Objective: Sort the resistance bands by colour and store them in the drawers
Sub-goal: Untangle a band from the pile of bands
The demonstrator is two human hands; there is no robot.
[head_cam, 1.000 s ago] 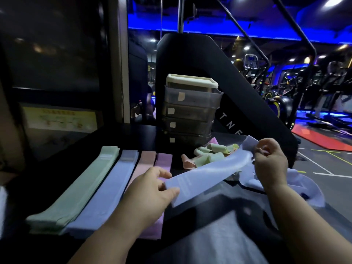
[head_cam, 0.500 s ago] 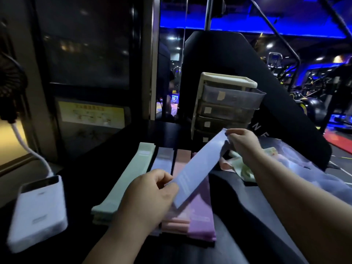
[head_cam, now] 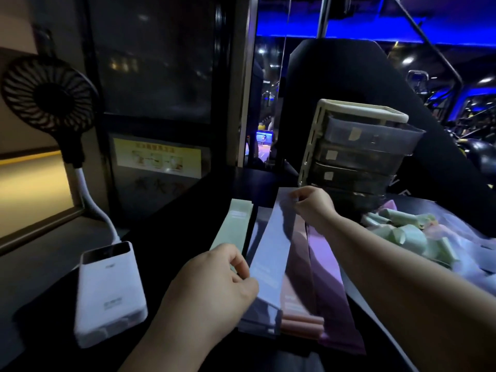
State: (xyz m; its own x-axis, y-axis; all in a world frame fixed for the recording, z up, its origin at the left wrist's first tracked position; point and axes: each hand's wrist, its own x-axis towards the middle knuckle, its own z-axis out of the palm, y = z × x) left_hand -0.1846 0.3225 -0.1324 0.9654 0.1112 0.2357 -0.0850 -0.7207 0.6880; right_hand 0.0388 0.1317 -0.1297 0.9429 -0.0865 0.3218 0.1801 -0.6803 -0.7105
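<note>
A flat blue resistance band (head_cam: 273, 245) is stretched between both my hands, just above the blue stack (head_cam: 257, 315). My left hand (head_cam: 212, 291) pinches its near end and my right hand (head_cam: 311, 208) pinches its far end. Sorted stacks lie side by side on the dark table: green (head_cam: 233, 229), blue, pink (head_cam: 300, 315) and purple (head_cam: 327, 272). Behind them stands a small drawer unit (head_cam: 359, 154) with several dark drawers, all closed. A heap of unsorted rolled bands (head_cam: 408, 234), mostly green, lies on the right.
A white power bank (head_cam: 107, 291) lies at the left on the table (head_cam: 188, 210), wired to a small black fan (head_cam: 48, 95). A thin plastic bag (head_cam: 477, 251) sits under the unsorted heap. Gym machines fill the background on the right.
Both hands have carried the blue band left from the heap and lowered it lengthwise over the blue stack. My view has turned left, showing the fan and power bank.
</note>
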